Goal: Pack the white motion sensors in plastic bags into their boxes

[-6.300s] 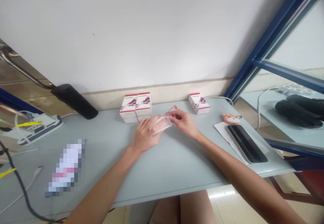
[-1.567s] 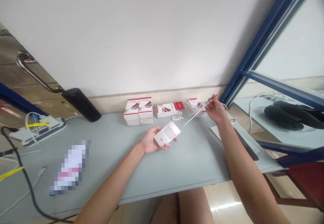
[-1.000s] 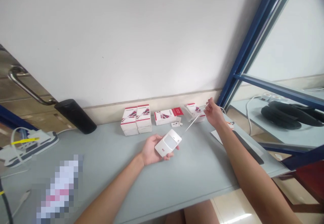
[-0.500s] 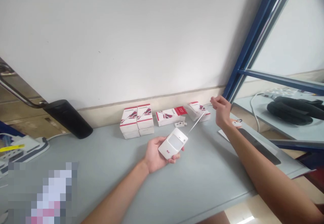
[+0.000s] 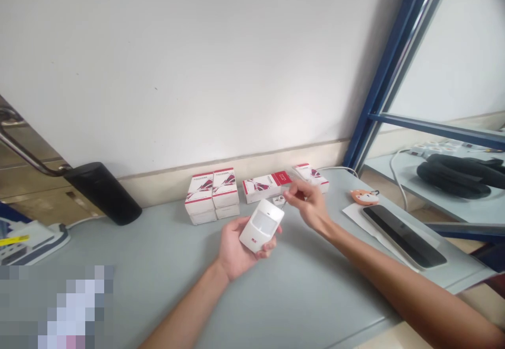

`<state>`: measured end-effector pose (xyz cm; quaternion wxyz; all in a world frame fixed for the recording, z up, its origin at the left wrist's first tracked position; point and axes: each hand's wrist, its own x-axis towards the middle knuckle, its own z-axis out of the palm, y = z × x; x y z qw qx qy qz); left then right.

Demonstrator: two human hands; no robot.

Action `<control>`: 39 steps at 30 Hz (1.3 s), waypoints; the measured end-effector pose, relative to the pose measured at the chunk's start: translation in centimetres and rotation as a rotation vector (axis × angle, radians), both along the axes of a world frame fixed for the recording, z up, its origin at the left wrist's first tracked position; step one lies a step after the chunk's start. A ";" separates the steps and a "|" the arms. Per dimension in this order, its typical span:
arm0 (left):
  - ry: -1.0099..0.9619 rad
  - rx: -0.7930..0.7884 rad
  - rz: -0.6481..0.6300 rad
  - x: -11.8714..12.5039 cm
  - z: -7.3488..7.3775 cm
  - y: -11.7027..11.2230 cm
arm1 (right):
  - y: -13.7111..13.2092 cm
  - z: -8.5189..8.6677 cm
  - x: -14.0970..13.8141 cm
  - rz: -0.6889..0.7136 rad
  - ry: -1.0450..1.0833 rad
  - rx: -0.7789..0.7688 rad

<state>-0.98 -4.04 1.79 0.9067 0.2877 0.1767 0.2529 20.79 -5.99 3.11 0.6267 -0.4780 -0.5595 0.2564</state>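
Head view: I see both my hands above the grey table, and I read the clock around the white device, twelve towards the wall
White device: held above the tabletop at the centre of my clock, tilted, its windowed front turned up to me, its top end leaning towards one o'clock, a small red mark near the lower end
Left hand: mine comes in from eight o'clock, clamped around the white device, fingertips curling over its far edge
Thin rod: a short length shows at two o'clock, between the device's top corner and my other fingers
Right hand: mine, between two and three o'clock, thumb and forefinger drawn together on the thin rod
Stacked boxes: red-and-white, at ten o'clock, standing near the wall
Flapped box: lying at twelve o'clock, red flap spread towards the right hand
Small white part: just beside that box, past one o'clock, partly hidden
Single box: two o'clock, behind the right hand
Orange case: between two and three, just beyond the phone
Phone: three o'clock, resting partly on white paper
Black cylinder: just past nine, tilted
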 end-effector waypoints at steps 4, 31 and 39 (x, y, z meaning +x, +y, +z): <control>0.027 -0.028 0.050 0.1 0.1 -0.2 | 0.0 -0.4 -0.5 0.068 -0.114 -0.027; 0.050 -0.060 0.160 0.3 0.8 -0.5 | 1.8 3.1 8.9 0.278 0.466 -0.248; 0.017 0.002 0.148 0.1 0.6 -0.3 | 2.3 1.7 8.9 0.418 0.371 -0.339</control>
